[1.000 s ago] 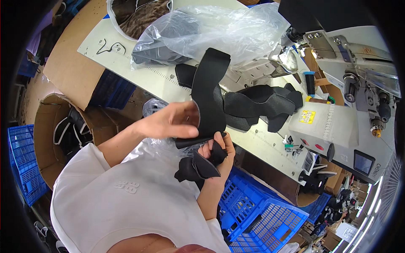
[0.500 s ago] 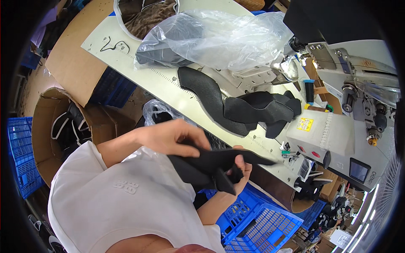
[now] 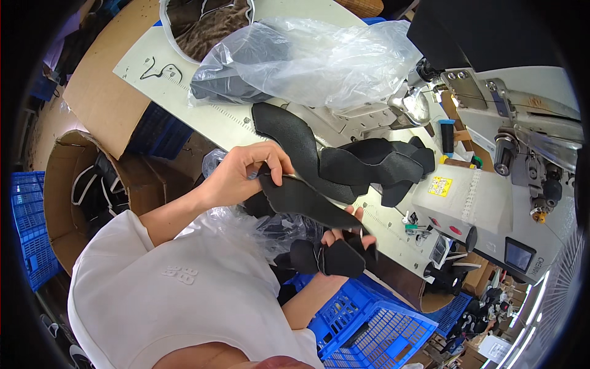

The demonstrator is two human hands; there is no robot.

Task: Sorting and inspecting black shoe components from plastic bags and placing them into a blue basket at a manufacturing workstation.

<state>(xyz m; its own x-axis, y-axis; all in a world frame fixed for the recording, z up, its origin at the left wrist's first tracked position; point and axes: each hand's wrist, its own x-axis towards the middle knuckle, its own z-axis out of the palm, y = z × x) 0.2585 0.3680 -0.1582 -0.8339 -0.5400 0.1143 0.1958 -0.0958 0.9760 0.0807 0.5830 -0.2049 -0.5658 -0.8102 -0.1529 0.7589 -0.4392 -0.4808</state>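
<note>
A curved black fabric piece [image 3: 304, 202] stretches between my hands in front of the table edge. At its upper left end, my left hand [image 3: 243, 172] is closed, pinching it between thumb and fingers. My right hand [image 3: 335, 236] grips the lower right end, its palm partly hidden by black material. A folded black fabric bundle [image 3: 344, 259] also hangs at this hand; a thin cord or edge crosses it. Just beyond, several wavy black fabric pieces [image 3: 375, 165] lie overlapped on the white table [image 3: 239, 120].
A sewing machine [image 3: 467, 203] occupies the right side. Clear plastic [image 3: 332, 58] covers dark material on the table, beside a round container [image 3: 169, 37] with brown fabric. A cardboard box [image 3: 64, 203] stands left, a blue crate [image 3: 381, 326] below. Another clear bag [image 3: 236, 230] hangs at my lap.
My left hand has moved up and now draws out one end of the black piece. The piece is spread between both hands, and the bundle hangs below my right hand.
</note>
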